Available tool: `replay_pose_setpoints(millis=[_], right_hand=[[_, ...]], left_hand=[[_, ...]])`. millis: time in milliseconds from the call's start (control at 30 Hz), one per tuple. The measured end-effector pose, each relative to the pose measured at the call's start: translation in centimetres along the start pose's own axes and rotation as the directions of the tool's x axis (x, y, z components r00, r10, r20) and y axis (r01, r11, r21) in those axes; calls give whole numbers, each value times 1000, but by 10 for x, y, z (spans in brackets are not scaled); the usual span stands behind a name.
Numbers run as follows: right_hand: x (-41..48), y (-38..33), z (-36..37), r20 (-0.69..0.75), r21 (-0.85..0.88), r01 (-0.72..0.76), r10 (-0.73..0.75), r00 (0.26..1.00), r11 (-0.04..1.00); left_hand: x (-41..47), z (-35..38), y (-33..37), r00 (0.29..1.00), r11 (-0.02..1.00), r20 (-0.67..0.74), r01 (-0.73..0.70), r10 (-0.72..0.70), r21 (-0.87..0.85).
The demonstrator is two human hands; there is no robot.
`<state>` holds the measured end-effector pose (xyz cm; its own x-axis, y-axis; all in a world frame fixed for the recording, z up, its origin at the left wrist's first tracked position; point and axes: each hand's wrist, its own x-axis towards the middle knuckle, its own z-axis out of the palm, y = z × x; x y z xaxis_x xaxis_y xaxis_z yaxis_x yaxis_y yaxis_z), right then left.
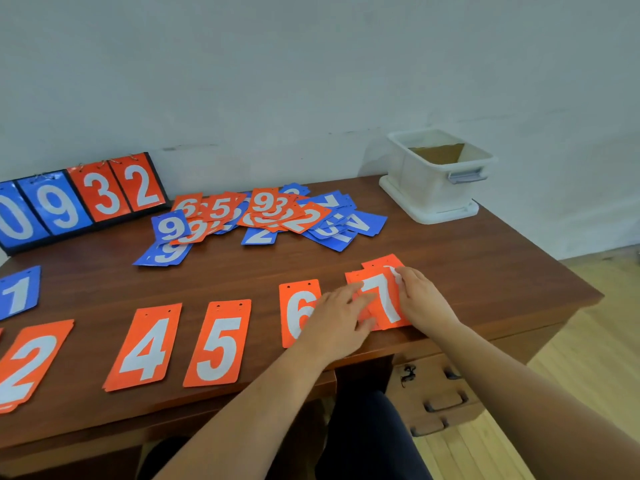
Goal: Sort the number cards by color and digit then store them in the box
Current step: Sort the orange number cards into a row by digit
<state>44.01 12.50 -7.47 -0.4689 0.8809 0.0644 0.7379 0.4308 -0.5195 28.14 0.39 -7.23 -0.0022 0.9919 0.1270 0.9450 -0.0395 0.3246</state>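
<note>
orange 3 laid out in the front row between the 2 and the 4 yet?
No, only bare table shows between the orange 2 card and the orange 4 card.

orange row (218, 342): 2, 4, 5, 6, 7 face up along near desk (450, 258) edge | blue 1 card (17, 292): flat, left | mixed pile (263, 216): overlapping, centre back | white box (419, 188): open, upright, back right

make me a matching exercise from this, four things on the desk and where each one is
1 orange 7 cards
2 white box
3 blue 1 card
4 mixed pile

a far right corner of the table
b left edge of view
c touched by left hand and right hand
d middle back of the table

Pairs: 1-c, 2-a, 3-b, 4-d
</note>
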Motion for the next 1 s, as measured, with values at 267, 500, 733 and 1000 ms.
replay_pose_setpoints(millis=[267,500,733,1000], right_hand=[[-1,44,-26,-75,-196,-56,42,996,979],[-7,38,-24,-157,-337,14,-71,985,941],[22,-16,-27,-203,-102,68,-87,975,993],[111,-75,12,44,-131,118,-113,993,984]], left_hand=[[8,-2,2,989,990,145,-11,-9,137],[12,-4,1,994,996,109,-6,-4,85],[27,-27,-32,993,997,-98,63,-66,-40],[84,-54,-100,963,949,-82,267,-257,170]])
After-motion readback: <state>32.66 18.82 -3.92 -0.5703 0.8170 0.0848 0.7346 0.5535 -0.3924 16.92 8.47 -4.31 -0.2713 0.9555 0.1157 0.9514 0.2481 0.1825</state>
